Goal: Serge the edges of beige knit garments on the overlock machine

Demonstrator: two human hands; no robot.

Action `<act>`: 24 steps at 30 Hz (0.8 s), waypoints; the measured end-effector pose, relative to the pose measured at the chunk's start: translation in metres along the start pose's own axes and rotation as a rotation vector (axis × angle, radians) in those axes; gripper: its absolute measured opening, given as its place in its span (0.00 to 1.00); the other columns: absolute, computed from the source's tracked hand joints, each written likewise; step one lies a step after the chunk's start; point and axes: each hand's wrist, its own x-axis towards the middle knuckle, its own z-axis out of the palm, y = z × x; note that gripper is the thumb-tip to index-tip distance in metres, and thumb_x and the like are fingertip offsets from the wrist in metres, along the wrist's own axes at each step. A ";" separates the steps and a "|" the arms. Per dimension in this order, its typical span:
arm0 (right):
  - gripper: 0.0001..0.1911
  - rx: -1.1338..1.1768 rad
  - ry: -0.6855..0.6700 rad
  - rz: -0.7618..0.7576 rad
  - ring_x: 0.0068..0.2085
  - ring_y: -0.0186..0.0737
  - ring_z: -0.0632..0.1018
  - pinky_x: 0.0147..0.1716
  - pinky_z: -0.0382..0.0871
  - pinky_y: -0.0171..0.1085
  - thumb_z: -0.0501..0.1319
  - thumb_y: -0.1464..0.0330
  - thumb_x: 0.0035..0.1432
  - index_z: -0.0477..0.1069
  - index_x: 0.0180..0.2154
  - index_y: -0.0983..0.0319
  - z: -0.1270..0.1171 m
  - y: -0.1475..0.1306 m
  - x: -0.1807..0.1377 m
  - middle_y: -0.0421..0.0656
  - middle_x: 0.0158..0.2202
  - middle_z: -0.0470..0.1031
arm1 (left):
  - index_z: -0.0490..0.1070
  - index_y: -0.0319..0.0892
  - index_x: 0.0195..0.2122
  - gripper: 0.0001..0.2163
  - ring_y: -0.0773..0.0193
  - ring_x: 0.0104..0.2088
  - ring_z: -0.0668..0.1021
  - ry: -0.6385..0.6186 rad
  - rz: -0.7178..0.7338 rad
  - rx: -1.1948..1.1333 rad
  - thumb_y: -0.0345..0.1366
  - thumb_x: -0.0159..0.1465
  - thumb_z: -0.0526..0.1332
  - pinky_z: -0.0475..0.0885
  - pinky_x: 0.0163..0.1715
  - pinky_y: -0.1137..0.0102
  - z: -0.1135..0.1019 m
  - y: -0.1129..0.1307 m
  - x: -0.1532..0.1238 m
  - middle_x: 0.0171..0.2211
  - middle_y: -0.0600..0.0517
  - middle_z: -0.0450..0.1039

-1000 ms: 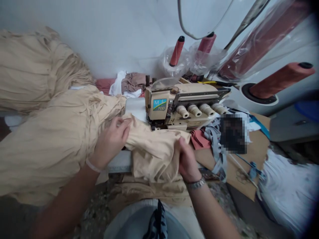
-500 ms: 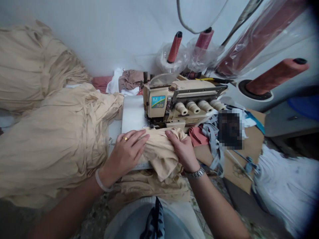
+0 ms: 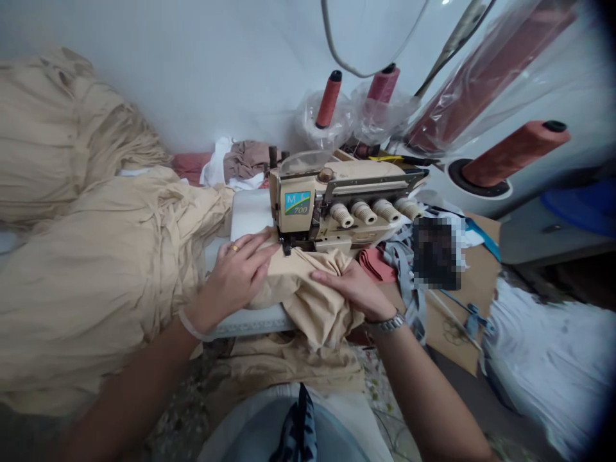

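A beige overlock sewing machine (image 3: 332, 202) stands on the white machine table (image 3: 245, 215). A piece of beige fabric (image 3: 308, 295) lies in front of it, its edge at the presser foot. My left hand (image 3: 238, 273) lies flat on the fabric's left part, fingers stretched toward the needle, a ring on one finger. My right hand (image 3: 353, 285) rests flat on the bunched fabric to the right, fingers pointing left.
A large heap of beige garments (image 3: 91, 256) fills the left side. Dark red thread cones (image 3: 330, 96) stand behind the machine, some in clear plastic. Red and grey cloth scraps (image 3: 385, 263) and brown cardboard (image 3: 476, 282) lie to the right.
Both hands went from bunching and holding the fabric to lying flat on it, and the fabric's edge moved up to the machine's presser foot.
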 end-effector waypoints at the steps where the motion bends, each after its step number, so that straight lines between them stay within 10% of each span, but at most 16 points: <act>1: 0.26 -0.012 -0.058 0.041 0.50 0.46 0.80 0.53 0.73 0.43 0.75 0.62 0.47 0.78 0.49 0.58 -0.006 0.001 -0.002 0.43 0.49 0.81 | 0.70 0.43 0.58 0.16 0.50 0.61 0.69 0.032 0.022 -0.023 0.31 0.71 0.53 0.66 0.56 0.52 0.001 -0.002 -0.003 0.64 0.42 0.66; 7: 0.25 0.209 -0.068 0.183 0.44 0.44 0.83 0.47 0.77 0.41 0.75 0.63 0.45 0.78 0.47 0.60 -0.013 0.014 -0.013 0.44 0.45 0.83 | 0.73 0.43 0.50 0.14 0.56 0.51 0.77 0.390 -0.037 -0.117 0.26 0.64 0.63 0.73 0.52 0.60 0.003 0.016 -0.054 0.48 0.43 0.75; 14: 0.18 0.363 -0.151 0.412 0.30 0.41 0.83 0.30 0.78 0.35 0.76 0.65 0.43 0.81 0.37 0.64 0.013 0.006 -0.029 0.46 0.33 0.84 | 0.77 0.45 0.45 0.15 0.53 0.45 0.83 -0.289 -0.739 -1.292 0.48 0.63 0.65 0.81 0.43 0.61 0.029 0.052 -0.090 0.45 0.44 0.82; 19: 0.22 0.479 -0.124 0.470 0.35 0.48 0.85 0.37 0.80 0.41 0.75 0.56 0.45 0.81 0.36 0.66 0.025 0.007 -0.033 0.50 0.34 0.84 | 0.72 0.49 0.54 0.33 0.45 0.63 0.70 -0.084 -0.942 -1.830 0.63 0.53 0.66 0.71 0.60 0.52 0.058 0.058 -0.075 0.64 0.47 0.66; 24: 0.27 0.379 0.147 0.244 0.45 0.47 0.83 0.49 0.76 0.44 0.76 0.63 0.45 0.78 0.49 0.58 0.020 0.006 -0.032 0.45 0.47 0.83 | 0.65 0.44 0.62 0.42 0.43 0.62 0.72 0.030 -1.169 -1.760 0.45 0.45 0.77 0.72 0.59 0.55 0.040 0.068 -0.065 0.61 0.43 0.71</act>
